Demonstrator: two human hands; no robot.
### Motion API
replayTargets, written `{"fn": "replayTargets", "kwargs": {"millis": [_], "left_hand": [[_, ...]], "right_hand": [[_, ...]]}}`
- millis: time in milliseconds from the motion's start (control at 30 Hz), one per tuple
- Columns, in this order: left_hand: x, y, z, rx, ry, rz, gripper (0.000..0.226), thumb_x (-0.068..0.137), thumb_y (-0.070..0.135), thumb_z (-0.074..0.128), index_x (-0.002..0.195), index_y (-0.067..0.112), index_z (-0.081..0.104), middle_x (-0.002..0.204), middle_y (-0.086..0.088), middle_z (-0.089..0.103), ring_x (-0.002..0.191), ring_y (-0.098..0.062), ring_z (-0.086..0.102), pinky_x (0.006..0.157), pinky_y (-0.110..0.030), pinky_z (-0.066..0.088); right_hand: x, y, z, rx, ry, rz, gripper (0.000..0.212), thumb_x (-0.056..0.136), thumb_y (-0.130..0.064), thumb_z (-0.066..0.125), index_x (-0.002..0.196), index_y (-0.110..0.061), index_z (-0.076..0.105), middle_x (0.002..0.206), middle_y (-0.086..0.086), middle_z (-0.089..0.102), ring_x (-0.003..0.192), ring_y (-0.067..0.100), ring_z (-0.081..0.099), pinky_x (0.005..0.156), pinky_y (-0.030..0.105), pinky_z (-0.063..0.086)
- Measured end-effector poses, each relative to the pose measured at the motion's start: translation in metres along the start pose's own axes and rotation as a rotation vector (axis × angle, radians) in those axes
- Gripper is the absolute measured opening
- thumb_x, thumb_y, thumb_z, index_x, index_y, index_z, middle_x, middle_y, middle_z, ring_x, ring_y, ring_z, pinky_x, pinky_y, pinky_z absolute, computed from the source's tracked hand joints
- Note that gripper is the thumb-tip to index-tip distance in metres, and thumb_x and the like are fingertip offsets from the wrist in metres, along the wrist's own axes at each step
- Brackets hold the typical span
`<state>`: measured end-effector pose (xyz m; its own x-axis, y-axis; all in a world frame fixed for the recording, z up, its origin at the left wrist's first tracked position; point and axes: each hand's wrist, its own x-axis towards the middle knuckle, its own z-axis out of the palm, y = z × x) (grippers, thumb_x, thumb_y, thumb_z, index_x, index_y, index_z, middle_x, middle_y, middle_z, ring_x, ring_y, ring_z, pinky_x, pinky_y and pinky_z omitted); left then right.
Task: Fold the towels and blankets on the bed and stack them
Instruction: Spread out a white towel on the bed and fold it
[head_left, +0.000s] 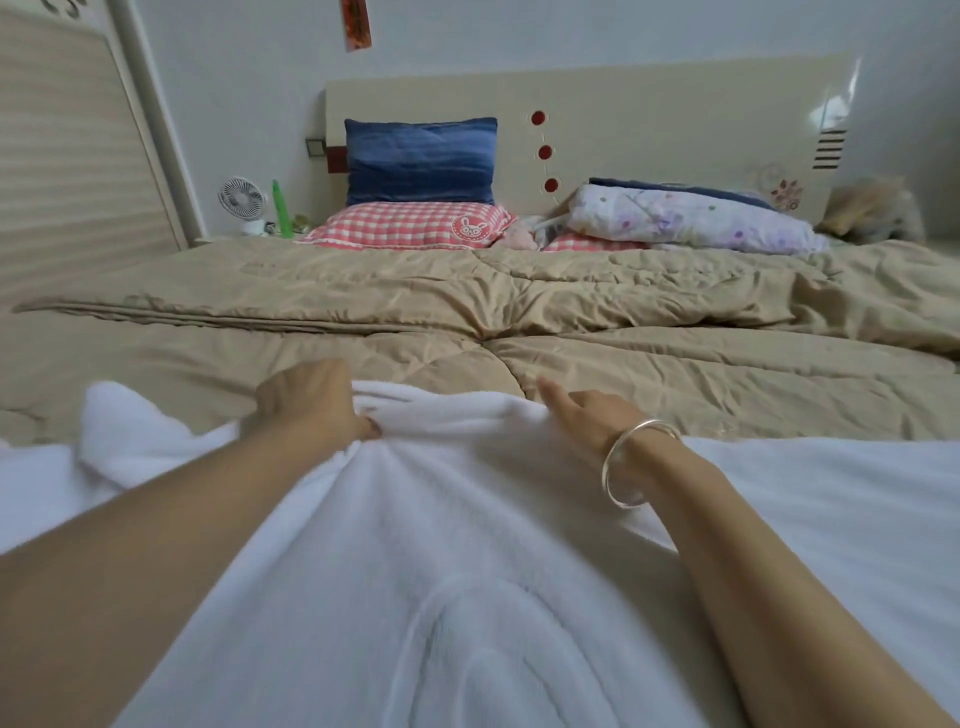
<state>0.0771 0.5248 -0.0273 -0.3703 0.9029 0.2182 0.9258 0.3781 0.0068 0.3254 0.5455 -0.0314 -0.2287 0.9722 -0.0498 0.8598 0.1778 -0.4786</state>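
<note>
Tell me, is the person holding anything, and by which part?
The left hand grips the white fluffy towel by a bunched fold near its far edge. The right hand only rests on it, fingers straight.

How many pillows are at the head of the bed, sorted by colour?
Blue pillow: 1
Red-checked pillows: 2, the bunny pillow and a second pillow mostly hidden under the floral quilt
Total: 3
</note>
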Motion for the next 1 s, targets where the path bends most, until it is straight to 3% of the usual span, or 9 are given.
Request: {"fn": "replayTargets", "kwargs": {"millis": [133,267,433,533,600,667,767,867,1000], "left_hand": [[-0.007,0.009,0.034,0.181,0.094,0.048,0.043,0.088,0.047,0.061,0.118,0.019,0.05,0.115,-0.003,0.065,0.108,-0.024,0.062,0.074,-0.029,0.037],[-0.007,0.01,0.044,0.184,0.094,0.154,0.041,0.09,0.036,0.059,0.127,0.021,0.048,0.113,-0.001,0.066,0.105,-0.024,0.063,0.071,-0.028,0.036],[0.017,-0.021,0.004,-0.436,-0.378,0.109,0.055,0.06,0.068,0.075,0.086,0.02,0.069,0.086,0.001,0.069,0.079,-0.02,0.065,0.061,-0.024,0.043],[0.038,-0.02,-0.013,-0.757,-0.324,-0.01,0.085,0.058,0.091,0.054,0.11,0.025,0.069,0.115,0.004,0.066,0.103,-0.023,0.064,0.093,-0.03,0.046],[0.051,-0.012,-0.01,-0.488,0.003,0.075,0.044,0.089,0.062,0.049,0.113,0.029,0.065,0.13,0.002,0.059,0.122,-0.026,0.049,0.103,-0.033,0.033],[0.053,-0.005,-0.002,0.024,0.343,0.293,0.015,0.094,0.03,0.051,0.105,0.031,0.062,0.123,0.001,0.06,0.12,-0.025,0.041,0.099,-0.036,0.023],[0.039,0.014,0.015,0.494,0.449,0.388,0.043,0.085,0.014,0.051,0.127,0.021,0.047,0.13,-0.006,0.048,0.125,-0.028,0.036,0.104,-0.039,0.023],[0.006,0.049,0.025,0.282,0.46,0.376,0.048,0.083,0.017,0.053,0.13,0.021,0.047,0.137,-0.005,0.042,0.131,-0.027,0.034,0.107,-0.039,0.022],[-0.035,0.096,0.046,-0.05,0.141,0.348,0.032,0.096,0.026,0.039,0.127,0.023,0.05,0.132,-0.001,0.052,0.124,-0.023,0.045,0.103,-0.036,0.028]], "right_hand": [[0.014,0.017,0.011,-0.055,0.133,-0.075,0.02,0.089,-0.027,0.047,0.097,-0.019,0.063,0.108,0.001,0.065,0.096,0.021,0.058,0.079,0.029,0.045],[0.015,0.016,0.007,-0.078,0.309,-0.144,0.026,0.081,-0.016,0.055,0.103,-0.024,0.064,0.104,-0.004,0.061,0.097,0.019,0.057,0.072,0.023,0.035],[0.056,0.016,-0.029,0.158,-0.082,0.069,0.017,0.063,-0.033,0.065,0.07,-0.019,0.069,0.074,0.004,0.068,0.073,0.029,0.063,0.072,0.034,0.051],[0.082,0.006,-0.04,0.392,-0.095,0.109,0.025,0.076,-0.023,0.054,0.053,-0.012,0.057,0.049,0.004,0.051,0.047,0.021,0.044,0.051,0.023,0.036],[0.099,-0.009,-0.035,0.21,0.001,0.044,0.019,0.083,-0.018,0.051,0.066,-0.012,0.056,0.06,0.004,0.052,0.052,0.019,0.047,0.049,0.02,0.037],[0.106,-0.023,-0.022,-0.136,0.126,-0.075,0.012,0.087,-0.021,0.053,0.086,-0.013,0.062,0.084,0.004,0.061,0.078,0.023,0.06,0.067,0.023,0.046],[0.118,-0.01,0.009,-0.344,0.378,-0.283,0.018,0.088,-0.023,0.054,0.102,-0.026,0.064,0.112,0.001,0.062,0.107,0.025,0.056,0.083,0.028,0.041],[0.123,0.019,0.04,-0.418,0.474,-0.306,0.025,0.093,-0.017,0.041,0.11,-0.024,0.058,0.123,0.003,0.057,0.117,0.026,0.049,0.092,0.035,0.035],[0.13,0.025,0.053,-0.475,0.775,-0.363,0.02,0.081,-0.016,0.043,0.083,-0.015,0.063,0.083,0.007,0.066,0.082,0.03,0.059,0.071,0.037,0.04]]}}
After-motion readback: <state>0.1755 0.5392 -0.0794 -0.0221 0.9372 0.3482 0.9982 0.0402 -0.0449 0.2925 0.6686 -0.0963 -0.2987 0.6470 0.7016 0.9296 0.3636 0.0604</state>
